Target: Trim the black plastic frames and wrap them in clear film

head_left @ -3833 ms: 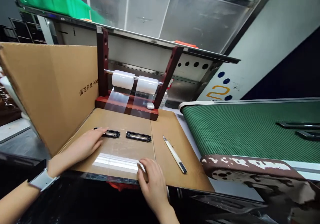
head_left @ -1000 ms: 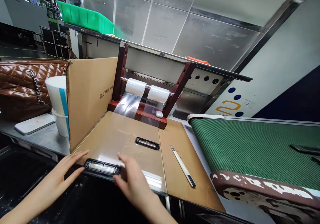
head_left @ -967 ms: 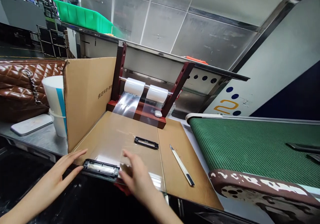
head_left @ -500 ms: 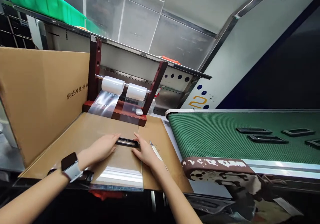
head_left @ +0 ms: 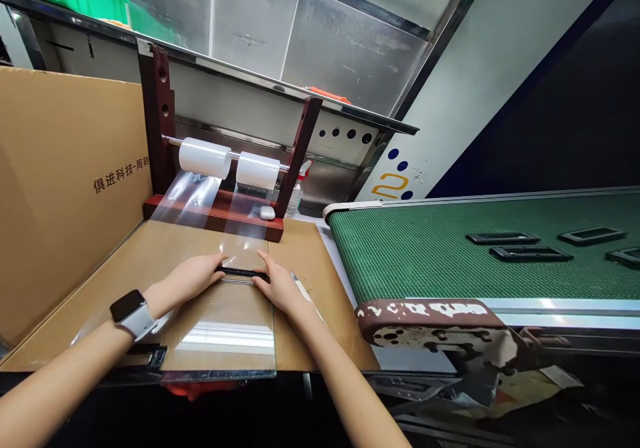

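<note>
Had my left hand (head_left: 197, 279) and right hand (head_left: 283, 287) pinching the black plastic frame (head_left: 243, 271) by its ends, over the glass sheet (head_left: 220, 318), near the clear film strip (head_left: 246, 225); I judged uneven finger pressure could tilt it, creasing film

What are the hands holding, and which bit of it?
A narrow black frame, by its two ends: left hand at one, right hand at the other.

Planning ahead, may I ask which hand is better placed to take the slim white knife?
Probably the right hand: the knife lies beside it; the left hand is farther, across the black strip.
</note>
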### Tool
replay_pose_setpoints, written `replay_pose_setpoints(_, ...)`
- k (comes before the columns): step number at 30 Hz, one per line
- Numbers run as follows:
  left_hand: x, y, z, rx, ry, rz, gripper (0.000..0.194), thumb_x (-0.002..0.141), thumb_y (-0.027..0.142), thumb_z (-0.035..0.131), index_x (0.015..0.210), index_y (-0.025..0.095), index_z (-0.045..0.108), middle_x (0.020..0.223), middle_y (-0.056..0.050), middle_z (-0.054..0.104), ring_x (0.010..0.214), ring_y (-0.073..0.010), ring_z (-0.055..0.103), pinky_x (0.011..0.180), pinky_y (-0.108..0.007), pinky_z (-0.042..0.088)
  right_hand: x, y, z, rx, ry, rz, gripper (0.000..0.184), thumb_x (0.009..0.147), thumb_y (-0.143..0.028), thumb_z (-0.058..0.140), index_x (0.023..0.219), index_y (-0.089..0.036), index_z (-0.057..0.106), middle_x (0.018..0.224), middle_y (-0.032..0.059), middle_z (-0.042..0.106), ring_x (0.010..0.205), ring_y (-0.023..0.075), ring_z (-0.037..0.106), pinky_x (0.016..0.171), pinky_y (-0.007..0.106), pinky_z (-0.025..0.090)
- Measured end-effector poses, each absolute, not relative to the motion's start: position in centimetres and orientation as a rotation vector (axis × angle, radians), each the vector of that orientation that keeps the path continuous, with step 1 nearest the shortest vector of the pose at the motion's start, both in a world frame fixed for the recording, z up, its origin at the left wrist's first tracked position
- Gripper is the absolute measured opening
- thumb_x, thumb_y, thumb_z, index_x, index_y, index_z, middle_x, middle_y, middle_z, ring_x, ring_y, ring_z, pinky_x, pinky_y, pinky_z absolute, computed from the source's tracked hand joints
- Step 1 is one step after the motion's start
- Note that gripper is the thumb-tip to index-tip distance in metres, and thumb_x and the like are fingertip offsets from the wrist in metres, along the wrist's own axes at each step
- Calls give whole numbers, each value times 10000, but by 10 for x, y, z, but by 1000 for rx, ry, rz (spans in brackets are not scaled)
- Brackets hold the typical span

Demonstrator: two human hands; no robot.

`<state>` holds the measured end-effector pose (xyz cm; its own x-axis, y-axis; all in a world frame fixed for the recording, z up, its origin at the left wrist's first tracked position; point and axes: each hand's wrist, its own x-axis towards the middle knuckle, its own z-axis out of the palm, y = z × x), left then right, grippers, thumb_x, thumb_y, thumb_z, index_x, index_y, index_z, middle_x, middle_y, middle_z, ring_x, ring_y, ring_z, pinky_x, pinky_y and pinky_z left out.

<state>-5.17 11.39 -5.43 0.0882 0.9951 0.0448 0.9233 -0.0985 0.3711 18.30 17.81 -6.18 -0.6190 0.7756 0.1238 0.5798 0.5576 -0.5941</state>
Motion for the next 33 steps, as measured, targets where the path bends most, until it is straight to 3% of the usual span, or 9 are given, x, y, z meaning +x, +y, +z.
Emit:
replay_pose_setpoints(11,-61,111,-67,2080,1808,599,391,951,380,644,1293,198,592,1282,-101,656,1128,-273,655,990,-538,525,189,166,-53,-1031,-2408,766,658,934,-172,616,1537,-240,361,1201,78,743,1180,246,665,1053,443,476)
replay_pose_setpoints(17,-55,53,-90,1984,1724,840,393,964,396,612,1309,210,600,1330,-113,659,1190,-282,641,1054,-559,477,207,119,-53,-931,-2442,819,712,922,-161,620,1556,-264,313,1184,67,730,1135,233,674,1027,434,493)
replay_pose_setpoints(23,-42,-18,-104,1688,1682,1079,349,874,483,637,1194,376,726,1186,-42,765,1119,-322,694,996,-422,532,222,73,-61,-835,-2500,876,781,863,-150,674,1553,-256,325,1158,73,703,1085,232,658,992,424,514)
replay_pose_setpoints(27,-25,-58,-110,1350,1707,1314,360,793,528,724,1127,393,740,1215,-16,748,1193,-318,655,1112,-406,443,225,62,-64,-795,-2514,872,740,813,-120,684,1492,-233,414,1181,86,663,1103,242,626,996,429,512)
replay_pose_setpoints(29,-10,-76,-113,1113,1717,1443,318,809,573,694,1029,348,743,1112,-43,771,1125,-319,690,1064,-410,495,225,59,-63,-785,-2505,871,715,808,-118,684,1467,-231,429,1160,80,656,1086,232,627,980,410,522)
replay_pose_setpoints(31,9,-89,-115,903,1662,1526,362,797,638,676,924,304,736,919,-66,785,917,-320,749,887,-407,604,227,56,-60,-771,-2496,874,685,807,-116,684,1438,-226,443,1145,74,652,1068,220,631,971,388,527)
replay_pose_setpoints(33,29,-96,-113,712,1548,1593,437,738,667,725,922,271,737,852,-78,780,795,-315,755,767,-399,636,230,52,-56,-732,-2483,877,654,811,-104,676,1414,-227,454,1143,72,651,1067,214,628,976,379,524)
